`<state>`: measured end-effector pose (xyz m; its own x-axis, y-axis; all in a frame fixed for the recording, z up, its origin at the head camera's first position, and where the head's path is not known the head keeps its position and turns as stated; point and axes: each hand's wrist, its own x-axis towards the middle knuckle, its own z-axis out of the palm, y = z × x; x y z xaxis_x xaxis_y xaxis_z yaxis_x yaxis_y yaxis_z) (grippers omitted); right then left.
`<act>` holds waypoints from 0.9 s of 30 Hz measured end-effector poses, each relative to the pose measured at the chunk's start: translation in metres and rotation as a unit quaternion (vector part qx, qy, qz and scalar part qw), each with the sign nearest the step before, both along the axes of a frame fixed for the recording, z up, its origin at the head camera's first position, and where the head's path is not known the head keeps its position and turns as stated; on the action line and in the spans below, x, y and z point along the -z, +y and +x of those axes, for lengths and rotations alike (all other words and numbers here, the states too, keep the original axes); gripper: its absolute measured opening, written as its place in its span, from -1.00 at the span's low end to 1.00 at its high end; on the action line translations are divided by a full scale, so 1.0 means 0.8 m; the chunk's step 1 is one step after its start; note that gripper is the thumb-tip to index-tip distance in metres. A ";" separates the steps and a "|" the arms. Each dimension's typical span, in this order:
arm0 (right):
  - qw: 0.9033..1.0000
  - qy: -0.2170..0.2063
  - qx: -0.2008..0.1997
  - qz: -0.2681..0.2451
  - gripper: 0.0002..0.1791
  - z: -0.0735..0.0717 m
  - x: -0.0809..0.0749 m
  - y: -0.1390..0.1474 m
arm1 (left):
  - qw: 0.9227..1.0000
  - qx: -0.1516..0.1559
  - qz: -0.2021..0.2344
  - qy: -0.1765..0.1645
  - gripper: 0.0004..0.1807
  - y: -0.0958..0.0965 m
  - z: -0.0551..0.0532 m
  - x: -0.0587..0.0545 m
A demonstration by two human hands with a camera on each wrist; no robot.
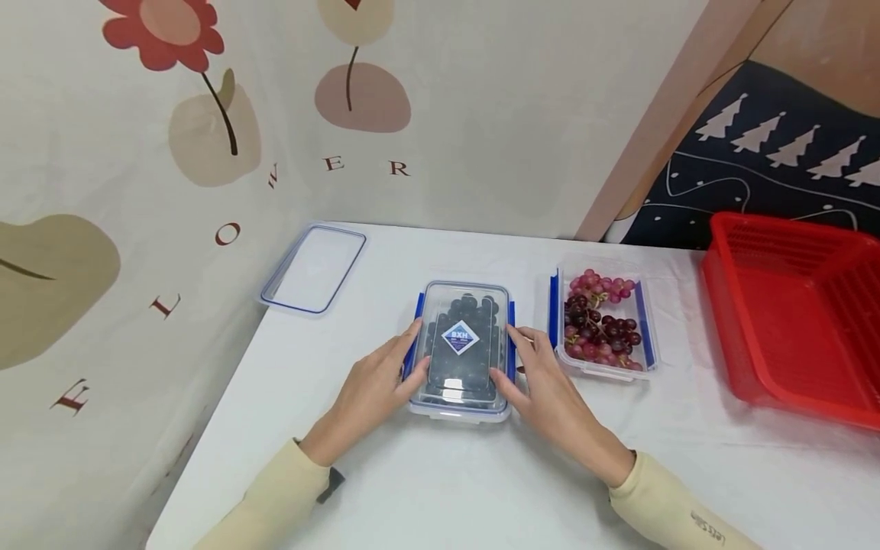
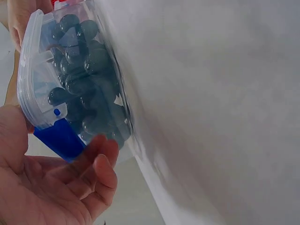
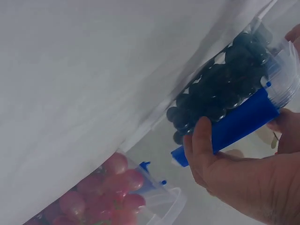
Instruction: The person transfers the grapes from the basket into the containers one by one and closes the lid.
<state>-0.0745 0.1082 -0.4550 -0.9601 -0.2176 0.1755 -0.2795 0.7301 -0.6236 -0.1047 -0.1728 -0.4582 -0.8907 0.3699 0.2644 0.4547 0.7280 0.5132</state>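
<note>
In the head view, a clear lidded food container (image 1: 467,290) with blue side latches stands on the table, filled with dark grapes (image 1: 467,309). My left hand (image 1: 371,386) holds its left side, thumb at the lid's edge; the left wrist view shows curled fingers by the blue latch (image 2: 61,140). On the opposite side my right hand (image 1: 550,386) grips the container, thumb on the lid and fingers against the right latch (image 3: 243,119). A diamond-shaped label (image 1: 460,337) sits on the lid. Whether the latches are fully fastened, I cannot tell.
To the right stands a lidless container (image 1: 612,373) with red and dark grapes (image 1: 601,328). A loose clear lid (image 1: 316,267) lies at the back left corner. A red plastic basket (image 1: 770,321) is at the far right. Printed cloth hangs behind the table.
</note>
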 end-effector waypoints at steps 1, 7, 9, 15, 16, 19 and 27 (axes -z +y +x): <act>1.000 -0.004 -0.002 0.001 -0.10 -0.001 0.001 0.001 | 1.000 0.000 0.000 -0.005 -0.25 -0.002 -0.001 0.001; 0.999 -0.036 -0.016 -0.004 0.03 -0.004 0.006 0.011 | 0.999 -0.001 0.013 -0.048 -0.05 -0.016 -0.010 0.001; 0.999 -0.046 -0.023 -0.012 0.05 -0.005 0.007 0.013 | 0.998 -0.007 0.019 -0.059 0.07 -0.021 -0.014 0.000; 0.994 -0.090 -0.037 -0.045 0.13 -0.010 0.004 0.017 | 0.996 -0.037 0.038 -0.076 0.19 -0.039 -0.031 -0.006; 0.993 -0.098 -0.040 -0.051 0.15 -0.010 0.004 0.017 | 0.995 -0.044 0.043 -0.078 0.18 -0.043 -0.035 -0.007; 0.989 -0.119 -0.048 -0.069 0.21 -0.012 0.002 0.019 | 0.993 -0.064 0.062 -0.077 0.13 -0.058 -0.049 -0.010; 0.981 -0.158 -0.067 -0.090 0.33 -0.013 -0.001 0.025 | 0.986 -0.097 0.100 -0.087 0.02 -0.096 -0.073 -0.015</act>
